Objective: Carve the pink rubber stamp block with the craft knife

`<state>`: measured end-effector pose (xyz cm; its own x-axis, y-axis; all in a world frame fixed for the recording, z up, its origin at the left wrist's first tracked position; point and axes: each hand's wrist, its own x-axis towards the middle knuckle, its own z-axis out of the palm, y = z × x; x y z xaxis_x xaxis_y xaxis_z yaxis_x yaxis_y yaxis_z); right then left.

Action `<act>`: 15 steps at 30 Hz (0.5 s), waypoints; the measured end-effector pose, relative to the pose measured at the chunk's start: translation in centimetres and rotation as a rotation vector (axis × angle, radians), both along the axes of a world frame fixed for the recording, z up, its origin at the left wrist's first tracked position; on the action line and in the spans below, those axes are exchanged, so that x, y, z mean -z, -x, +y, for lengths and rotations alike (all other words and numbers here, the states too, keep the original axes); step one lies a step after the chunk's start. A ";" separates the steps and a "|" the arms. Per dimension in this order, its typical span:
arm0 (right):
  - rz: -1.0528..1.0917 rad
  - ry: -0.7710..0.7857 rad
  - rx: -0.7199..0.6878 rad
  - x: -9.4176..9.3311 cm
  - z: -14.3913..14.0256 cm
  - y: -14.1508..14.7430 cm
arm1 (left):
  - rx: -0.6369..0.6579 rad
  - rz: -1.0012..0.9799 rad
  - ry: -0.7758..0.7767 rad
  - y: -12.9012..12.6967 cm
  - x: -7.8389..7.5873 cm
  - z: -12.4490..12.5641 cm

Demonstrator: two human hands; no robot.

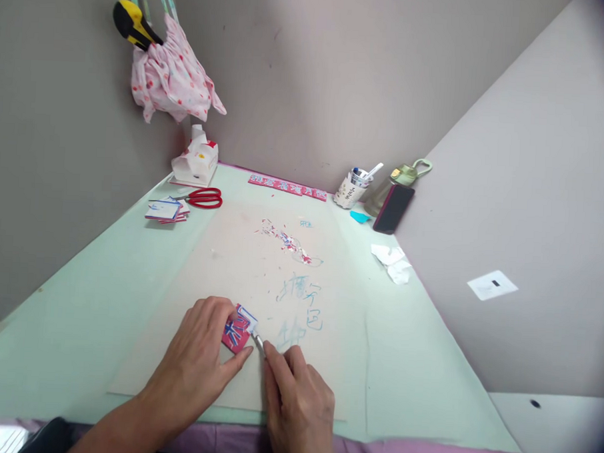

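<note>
The left hand pinches the red block between thumb and fingers, at its right. A thin metal tool meets the block's right side, pinched in the right hand, just right of the block. Well beyond the block, rightward, a cup holds pen-like sticks; farther right stands a green bottle, contents hidden.

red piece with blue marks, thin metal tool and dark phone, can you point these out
Red piece (pixel 236 334), head view: its marked upper face.
Thin metal tool (pixel 259 343), head view: its bare shaft.
Dark phone (pixel 394 209), head view: middle of its dark face.
</note>
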<state>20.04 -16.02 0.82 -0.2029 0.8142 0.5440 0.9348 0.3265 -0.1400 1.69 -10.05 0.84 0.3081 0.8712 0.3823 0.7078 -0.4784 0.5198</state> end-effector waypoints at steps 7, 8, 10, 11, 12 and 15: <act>-0.010 0.009 -0.010 0.0 -0.2 -0.2 | 0.076 -0.067 0.088 0.2 -0.2 0.3; -0.013 0.007 -0.007 0.1 -0.3 -0.2 | 0.085 -0.071 0.090 0.2 -0.2 0.3; -0.015 0.005 0.004 0.1 -0.3 -0.2 | 0.099 -0.075 0.097 0.2 -0.2 0.4; -0.015 0.005 0.012 0.1 -0.3 -0.1 | 0.102 -0.076 0.098 0.2 -0.3 0.4; -0.016 0.006 0.020 0.1 -0.3 0.0 | 0.103 -0.077 0.098 0.2 -0.2 0.4; -0.013 0.006 0.036 0.0 -0.1 0.2 | 0.103 -0.078 0.091 0.2 -0.2 0.3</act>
